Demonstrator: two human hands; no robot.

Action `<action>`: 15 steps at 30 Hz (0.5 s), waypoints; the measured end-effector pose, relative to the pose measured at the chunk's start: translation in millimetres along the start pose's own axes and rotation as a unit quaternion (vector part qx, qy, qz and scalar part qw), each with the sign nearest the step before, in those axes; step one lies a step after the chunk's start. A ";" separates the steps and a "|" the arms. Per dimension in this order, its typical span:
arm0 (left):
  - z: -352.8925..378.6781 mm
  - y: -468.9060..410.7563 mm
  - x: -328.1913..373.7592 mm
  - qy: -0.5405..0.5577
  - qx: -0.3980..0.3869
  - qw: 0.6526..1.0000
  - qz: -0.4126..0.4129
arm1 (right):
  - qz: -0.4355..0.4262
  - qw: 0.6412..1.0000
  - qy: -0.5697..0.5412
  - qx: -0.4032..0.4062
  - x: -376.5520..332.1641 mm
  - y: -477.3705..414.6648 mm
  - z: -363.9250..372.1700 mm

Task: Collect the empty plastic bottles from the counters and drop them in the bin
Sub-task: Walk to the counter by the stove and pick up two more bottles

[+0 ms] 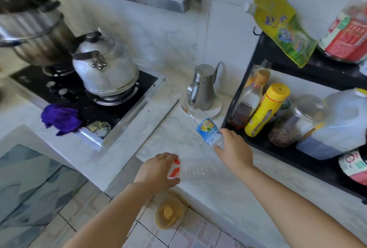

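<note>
My left hand [156, 170] grips a clear empty plastic bottle with a red and white label [190, 170], lying sideways over the front edge of the marble counter [174, 128]. My right hand [235, 148] holds a second clear empty bottle with a blue and yellow label [208, 129], tilted with its far end pointing toward the steel oil pot. No bin is visible.
A steel oil pot [203, 87] on a white saucer stands behind the blue-label bottle. A black rack [282, 148] at right holds sauce bottles, jars and a jug. At left are a gas hob with a kettle [105, 65], a large pot and a purple cloth [60, 118]. An amber jug [168, 215] stands on the floor.
</note>
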State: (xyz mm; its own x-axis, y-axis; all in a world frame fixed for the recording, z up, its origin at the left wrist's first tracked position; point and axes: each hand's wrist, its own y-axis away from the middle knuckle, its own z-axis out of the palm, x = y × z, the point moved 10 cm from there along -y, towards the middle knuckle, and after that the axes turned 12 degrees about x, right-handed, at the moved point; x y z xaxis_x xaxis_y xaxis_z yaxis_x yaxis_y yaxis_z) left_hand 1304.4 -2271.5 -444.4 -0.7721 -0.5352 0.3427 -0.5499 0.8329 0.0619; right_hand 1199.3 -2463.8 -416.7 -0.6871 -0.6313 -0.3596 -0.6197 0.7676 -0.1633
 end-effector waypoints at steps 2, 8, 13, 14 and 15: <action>-26.2 14.4 -33.0 -0.008 0.024 0.999 -0.046 | -0.018 1.000 -0.004 0.011 -29.0 -10.0 -8.0; -120.3 87.3 -127.8 -0.006 0.129 0.973 -0.194 | -0.083 0.996 -0.039 0.023 -141.2 -17.5 -20.2; -199.1 179.1 -209.9 -0.011 0.239 0.914 -0.328 | -0.163 0.983 -0.081 0.022 -269.4 17.0 -25.5; -212.4 201.7 -225.3 -0.005 0.262 0.897 -0.356 | -0.181 0.979 -0.091 0.021 -297.0 29.4 -27.4; -225.0 225.1 -239.7 0.003 0.286 0.879 -0.381 | -0.199 0.975 -0.100 0.018 -324.3 42.7 -28.4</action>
State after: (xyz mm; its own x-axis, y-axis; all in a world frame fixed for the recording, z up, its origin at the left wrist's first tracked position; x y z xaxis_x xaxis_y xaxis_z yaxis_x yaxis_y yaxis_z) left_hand 1437.4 -1924.0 -301.7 -0.1097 -0.9050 0.4111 -0.9783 0.0251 -0.2058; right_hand 1384.9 -2229.4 -281.0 -0.3047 -0.8486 -0.4325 -0.8061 0.4717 -0.3575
